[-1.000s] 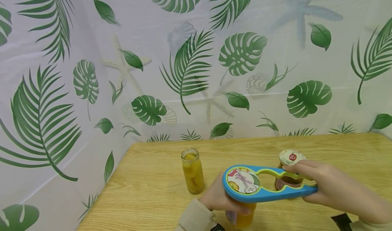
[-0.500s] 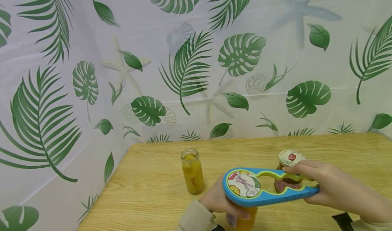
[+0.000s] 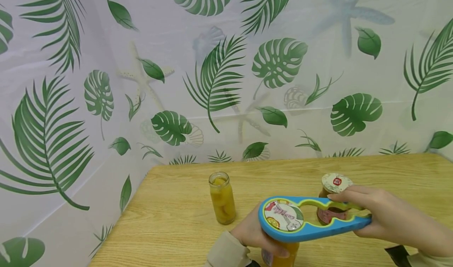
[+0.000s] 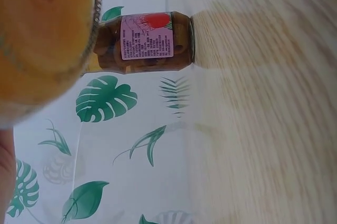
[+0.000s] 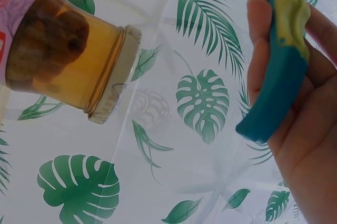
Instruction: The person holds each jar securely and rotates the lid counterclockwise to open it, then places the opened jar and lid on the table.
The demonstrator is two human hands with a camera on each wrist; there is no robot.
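On top of the orange jar [image 3: 287, 255] is where the ring end of the blue opener [image 3: 325, 231] is set, basically a flat bar sitting crosswise to an upright-ish jar. A printed disc [image 3: 284, 216], most likely the lid, is framed by that ring. The jar itself is gripped by the left hand [image 3: 260, 235], with the fingers wrapped round it just below the ring. The other end of the opener is held by the right hand [image 3: 382, 216], off to the right of the orange jar, so that's the hand farther from the lid.

The useful bit is the long axis: it's pointed from the orange jar's top out rightward to the right hand, so a decent lever arm should be had for twisting about the jar. Whether the jar's base is resting on the table [image 3: 159, 220] can't really be told. Beyond the orange jar to the right, a lidded jar [image 3: 337, 182] is partly hidden by the opener and right hand; beyond it to the left, an uncapped jar [image 3: 223, 202] is left standing well clear of the opener.
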